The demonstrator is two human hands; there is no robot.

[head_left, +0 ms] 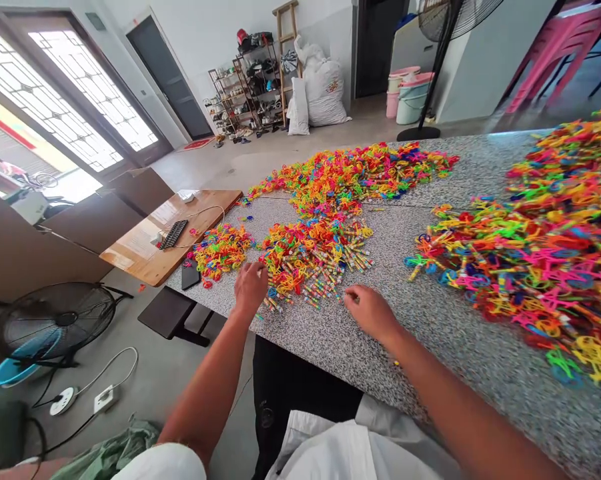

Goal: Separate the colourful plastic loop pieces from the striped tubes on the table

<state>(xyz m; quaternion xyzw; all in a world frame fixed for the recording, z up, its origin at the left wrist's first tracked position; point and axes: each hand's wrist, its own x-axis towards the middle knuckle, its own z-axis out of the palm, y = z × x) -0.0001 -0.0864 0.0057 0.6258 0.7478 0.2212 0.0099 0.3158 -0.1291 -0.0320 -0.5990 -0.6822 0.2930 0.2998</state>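
Nearest you, over the grey speckled stone tabletop, your right hand is loosely curled, fingertips bunched; whether they pinch anything cannot be told. Your left hand is half-curled at the near left edge of the multicoloured plastic pieces with striped sticks, its grip unclear; that pile spreads between and beyond your hands. Left of your left hand lies a flat black rectangular object; well beyond both hands sits a long, bright plastic heap.
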